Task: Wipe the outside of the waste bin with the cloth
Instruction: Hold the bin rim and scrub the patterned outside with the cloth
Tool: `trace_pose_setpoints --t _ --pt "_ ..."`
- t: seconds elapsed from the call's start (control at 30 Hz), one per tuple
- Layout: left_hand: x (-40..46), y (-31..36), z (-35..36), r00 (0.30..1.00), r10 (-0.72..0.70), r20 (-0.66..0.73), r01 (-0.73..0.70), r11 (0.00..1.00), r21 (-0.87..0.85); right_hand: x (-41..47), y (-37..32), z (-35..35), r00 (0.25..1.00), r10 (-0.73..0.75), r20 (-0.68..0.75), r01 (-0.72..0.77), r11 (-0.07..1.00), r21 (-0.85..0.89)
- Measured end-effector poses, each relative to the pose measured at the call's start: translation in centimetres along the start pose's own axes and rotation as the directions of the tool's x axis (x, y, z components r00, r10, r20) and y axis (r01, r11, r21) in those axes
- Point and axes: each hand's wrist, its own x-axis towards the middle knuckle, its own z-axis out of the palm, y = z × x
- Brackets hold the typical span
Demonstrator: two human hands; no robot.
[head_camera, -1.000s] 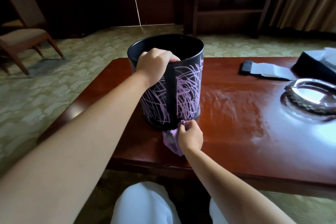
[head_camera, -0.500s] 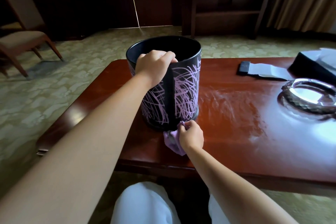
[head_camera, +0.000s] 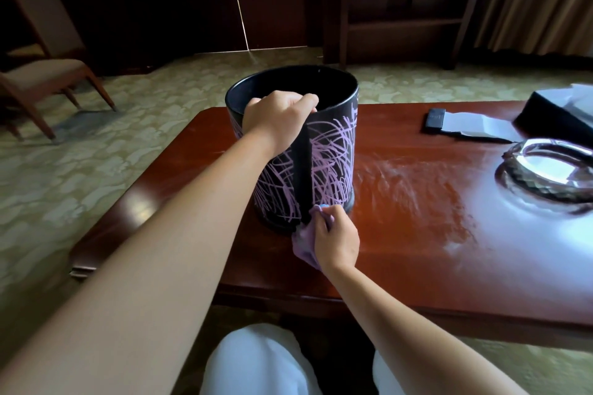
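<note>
Left hand (head_camera: 278, 120) held its grip on the near rim of the waste bin (head_camera: 324, 151), fingers curled over the edge into the opening, steadying it upright. Right hand (head_camera: 337, 239) held a closed grip on the bunched purple cloth (head_camera: 303, 242), pressed against the foot of the bin wall just right of a clean black vertical strip. Bin stood on the red-brown surface (head_camera: 417, 234), toward its left end and near the front edge; pale purple scribble marks covered the wall on either side of the strip. Judgement: the step in hand was a vertical wiping pass, with the cloth at the bottom of its stroke. To do it well, keep firm inward pressure from the right hand, counter it with the left so the bin does not slide or tip, overlap each stroke with the cleaned strip, and turn the bin by the rim to bring marked wall round to the front. Most of the visible wall was still marked, so the task looked early. Against the frame half a second earlier: both grips and the cloth's spot at the base were essentially unchanged; the bin and surface sat slightly differently in view, which I put down to head movement. Glass dish (head_camera: 552, 170) and dark box (head_camera: 558, 112) at right were unchanged.
</note>
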Motion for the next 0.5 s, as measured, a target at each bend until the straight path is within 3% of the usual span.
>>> trace_pose_setpoints --t 0.17,0.33,0.5 --pt "-0.01 0.00 0.11 0.998 0.053 -0.013 -0.053 0.998 0.036 0.28 -0.02 0.13 0.994 -0.099 0.044 0.105 0.983 -0.149" --pt "-0.12 0.27 0.10 0.998 0.064 -0.027 -0.063 0.997 0.046 0.60 -0.62 0.23 0.959 -0.266 -0.092 0.254 0.959 -0.125" --pt "-0.03 0.22 0.16 0.997 0.074 -0.023 -0.072 0.996 0.050 0.51 -0.34 0.28 0.974 -0.224 -0.042 0.207 0.947 -0.245"
